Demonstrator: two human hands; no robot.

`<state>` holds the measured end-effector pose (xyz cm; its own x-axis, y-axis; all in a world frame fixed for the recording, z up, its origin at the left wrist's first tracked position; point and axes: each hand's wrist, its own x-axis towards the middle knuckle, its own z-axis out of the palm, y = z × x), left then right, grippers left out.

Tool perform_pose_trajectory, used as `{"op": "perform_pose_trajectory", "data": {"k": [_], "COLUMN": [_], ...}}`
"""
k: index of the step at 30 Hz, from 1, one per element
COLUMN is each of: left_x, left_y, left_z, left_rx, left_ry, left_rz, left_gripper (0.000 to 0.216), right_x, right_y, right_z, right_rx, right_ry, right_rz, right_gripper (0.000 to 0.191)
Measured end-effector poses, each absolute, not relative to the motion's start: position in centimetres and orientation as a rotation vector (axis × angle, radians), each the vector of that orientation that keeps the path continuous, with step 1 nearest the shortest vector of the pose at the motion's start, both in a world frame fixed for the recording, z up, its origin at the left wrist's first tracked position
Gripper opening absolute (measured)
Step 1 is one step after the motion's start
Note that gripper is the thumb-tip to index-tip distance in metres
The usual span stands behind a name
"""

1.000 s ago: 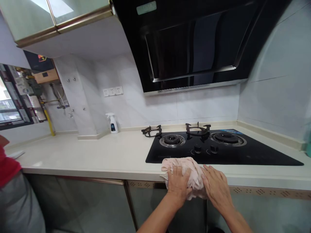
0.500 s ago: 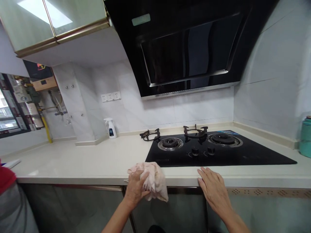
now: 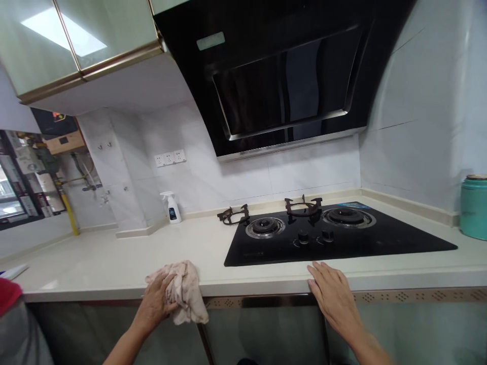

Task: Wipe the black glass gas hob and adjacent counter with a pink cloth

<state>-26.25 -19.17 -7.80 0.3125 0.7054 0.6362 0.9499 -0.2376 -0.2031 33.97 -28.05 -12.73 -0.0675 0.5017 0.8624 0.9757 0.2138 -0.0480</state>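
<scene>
A crumpled pale pink cloth (image 3: pixel 186 289) lies over the front edge of the white countertop (image 3: pixel 114 258), left of the hob. My left hand (image 3: pixel 155 300) grips it, thumb and fingers closed round its left side. Some fingertips are hidden in the folds. My right hand (image 3: pixel 332 291) rests with outstretched fingers on the counter's front edge, just before the black gas hob (image 3: pixel 274 251). Nothing is in that hand.
Two pan supports, one left (image 3: pixel 233 216) and one right (image 3: pixel 303 207), sit off the burners at the back. A white spray bottle (image 3: pixel 174 209) stands by the wall. Right is a teal canister (image 3: pixel 474 209). A black range hood (image 3: pixel 285 91) overhangs the hob. A person's red-and-grey clothing (image 3: pixel 17 314) shows at left.
My left hand has slid left along the counter's edge with the cloth, away from the hob. The right hand stays at its place. The view has tilted slightly.
</scene>
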Motion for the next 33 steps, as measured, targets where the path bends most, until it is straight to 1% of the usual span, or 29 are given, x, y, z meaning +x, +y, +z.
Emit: {"op": "perform_pose_trajectory", "data": {"k": [4,13,18,24,29,33], "left_x": [-24.9,-17.9,-11.2,-0.1,8.7,12.1], "left_y": [-19.9,-23.0,-24.1,-24.9,-25.5,-25.4], "left_z": [-7.2,-6.0,-6.7,-8.4,-9.4,-10.0], "left_rx": [-1.952,-1.807,-1.92,-2.119,-2.316,-2.385], "left_ry": [-1.632,-1.857,-1.749,-1.628,-1.52,-1.434], "left_rz": [-0.499,-0.346,-0.453,-0.605,-0.592,-0.584], "left_gripper": [0.072,0.074,0.072,0.079,0.086,0.092], "right_x": [33.9,33.8,34.1,34.1,34.5,34.8], "right_y": [-28.0,-27.7,-27.5,-27.5,-27.4,-27.3], "right_z": [-12.7,-13.1,-13.4,-13.4,-13.7,-13.8], "right_rx": [-1.382,-1.371,-1.361,-1.355,-1.362,-1.355], "right_ry": [-1.694,-1.677,-1.677,-1.687,-1.692,-1.722], "right_rz": [-0.757,-0.757,-0.764,-0.785,-0.812,-0.819], "right_gripper": [0.037,0.037,0.037,0.038,0.037,0.037]}}
